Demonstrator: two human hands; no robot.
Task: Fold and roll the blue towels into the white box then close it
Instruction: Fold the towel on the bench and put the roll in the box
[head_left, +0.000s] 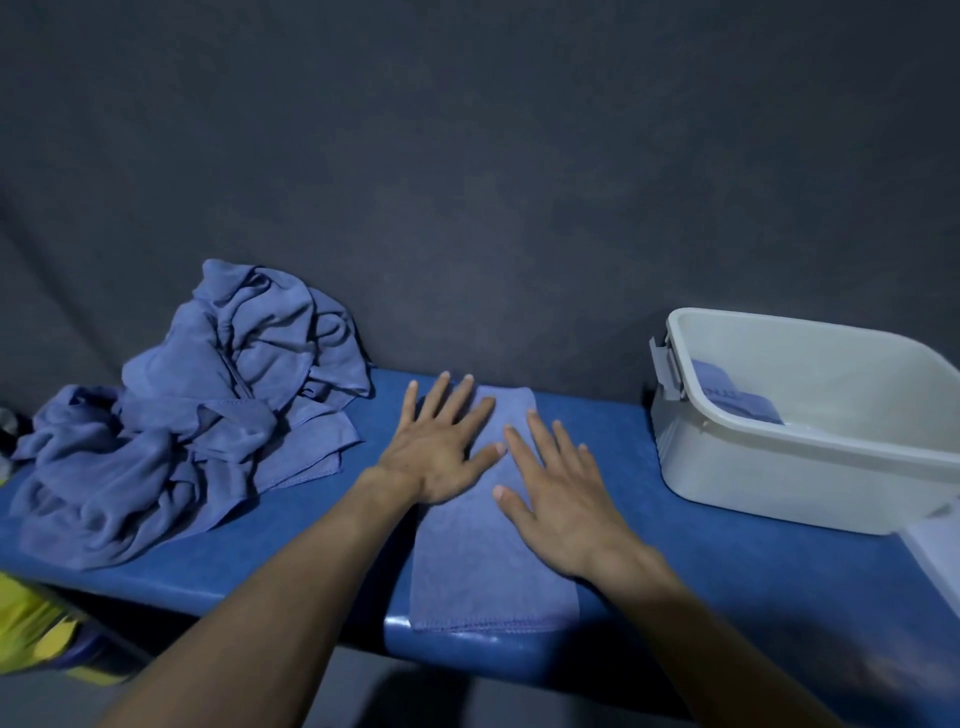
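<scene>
Towel (488, 551) first: I see a blue one folded into a long strip in the middle of the blue tabletop (727, 566). Its long side runs from the near edge to the far edge, with one short end at the near edge and the other pointing at the dark wall. My left hand (441, 452) lies flat on the far part of the strip with its fingers straight and spread, holding nothing. My right hand (556, 499) lies flat just beside it, a bit nearer, also with straight fingers. On the left sits a messy pile of blue towels (197, 410). On the right stands the white box (810, 467), open on top, with a folded blue towel (737, 397) inside at its left end.
</scene>
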